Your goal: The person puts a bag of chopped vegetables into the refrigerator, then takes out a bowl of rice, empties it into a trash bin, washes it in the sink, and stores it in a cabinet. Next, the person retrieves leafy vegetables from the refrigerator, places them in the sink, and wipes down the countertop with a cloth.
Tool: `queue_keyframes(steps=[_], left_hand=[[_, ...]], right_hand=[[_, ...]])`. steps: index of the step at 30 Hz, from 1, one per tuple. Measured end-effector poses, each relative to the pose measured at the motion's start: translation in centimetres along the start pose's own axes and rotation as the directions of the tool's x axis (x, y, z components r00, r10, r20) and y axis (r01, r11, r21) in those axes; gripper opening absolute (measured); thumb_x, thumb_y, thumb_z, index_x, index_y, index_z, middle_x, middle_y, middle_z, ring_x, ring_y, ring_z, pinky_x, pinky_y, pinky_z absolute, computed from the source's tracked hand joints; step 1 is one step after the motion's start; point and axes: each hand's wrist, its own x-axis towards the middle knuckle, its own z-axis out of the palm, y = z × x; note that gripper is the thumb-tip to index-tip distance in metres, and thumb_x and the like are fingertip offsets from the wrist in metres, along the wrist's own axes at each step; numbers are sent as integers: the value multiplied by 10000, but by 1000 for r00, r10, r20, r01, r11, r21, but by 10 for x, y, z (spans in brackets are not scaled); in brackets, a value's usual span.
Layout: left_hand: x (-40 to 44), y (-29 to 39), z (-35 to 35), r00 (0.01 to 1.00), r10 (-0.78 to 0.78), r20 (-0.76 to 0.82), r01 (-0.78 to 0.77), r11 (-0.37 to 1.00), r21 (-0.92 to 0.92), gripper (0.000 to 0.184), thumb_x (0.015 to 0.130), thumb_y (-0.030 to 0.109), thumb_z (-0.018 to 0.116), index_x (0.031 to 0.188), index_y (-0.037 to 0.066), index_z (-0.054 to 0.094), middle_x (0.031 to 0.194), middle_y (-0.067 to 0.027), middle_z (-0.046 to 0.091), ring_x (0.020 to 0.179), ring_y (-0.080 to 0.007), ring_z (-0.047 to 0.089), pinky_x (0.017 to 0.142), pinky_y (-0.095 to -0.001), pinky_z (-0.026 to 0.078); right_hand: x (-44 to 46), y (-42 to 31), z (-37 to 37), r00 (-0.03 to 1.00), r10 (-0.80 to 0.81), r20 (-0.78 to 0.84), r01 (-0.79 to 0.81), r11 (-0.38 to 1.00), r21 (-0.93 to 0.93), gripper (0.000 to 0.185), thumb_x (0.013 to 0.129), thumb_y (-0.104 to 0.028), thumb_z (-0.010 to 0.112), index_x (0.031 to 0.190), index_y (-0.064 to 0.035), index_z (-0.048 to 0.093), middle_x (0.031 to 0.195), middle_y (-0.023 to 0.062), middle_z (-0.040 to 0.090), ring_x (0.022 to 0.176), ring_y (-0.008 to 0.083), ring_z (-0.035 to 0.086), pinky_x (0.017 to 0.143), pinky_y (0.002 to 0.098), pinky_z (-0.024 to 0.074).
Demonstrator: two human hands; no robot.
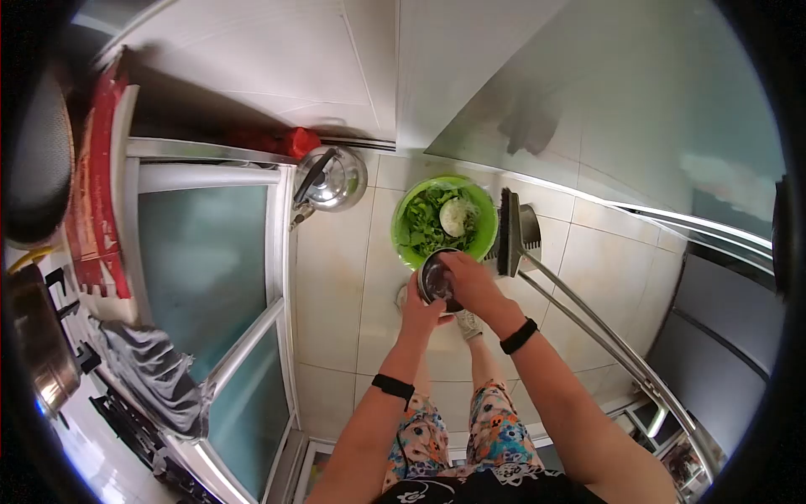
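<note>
Between my hands is a small round bowl (438, 281), dark inside with a light rim. My left hand (421, 309) grips its left and lower edge. My right hand (475, 286) is at its right side, the fingers curled over the rim and partly inside. Just beyond the bowl, a bright green basin (489, 220) stands on the floor. Green leaves (422, 217) fill much of it, and a pale round item (457, 217) lies among them, too indistinct to name.
A metal kettle (342, 178) stands on the floor left of the basin. To the right are a broom (510, 233) and a dustpan (531, 227) with long handles. A glass-panelled cabinet door (201, 252) is at left, with a grey cloth (151, 370) over its edge.
</note>
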Motion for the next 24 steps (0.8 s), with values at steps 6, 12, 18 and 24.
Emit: queue_keyframes(steps=[6,12,18,24], left_hand=[[-37,35,-3,997,68,37,-65,995,-74,809,754,-41,535,1478,170,242,1313,-130,484,1096,-304,601,782,-435,621],[-58,69,0,999,43,-32,-44,997,-61,784,749,-27,550,1465,155,288,1332,-138,468,1090,-298,604,741,-436,611],[-62,88,22,743,653,-144,-406,612,679,740,774,-84,519,1461,60,281,1392,-189,384,1229,-359,485,1007,-436,447],[-67,106,44,584,811,35,-586,391,710,752,763,-142,496,1455,75,295,1309,-228,415,1198,-419,467,1009,-445,415]], right_hand=[[-1,-38,-22,871,-34,490,-9,996,85,171,873,-129,590,1026,-58,617,1046,160,613,1015,367,577,843,444,494],[5,-92,-86,807,-128,576,265,951,-159,104,863,-127,593,946,-77,632,997,110,616,989,337,582,842,425,505],[5,-66,-99,967,-112,230,180,937,-300,128,824,-61,629,948,-92,619,969,103,604,968,328,594,804,428,506],[-24,-77,-117,959,189,-214,-179,982,62,187,824,-50,663,991,-53,579,920,119,579,855,282,619,761,367,511]])
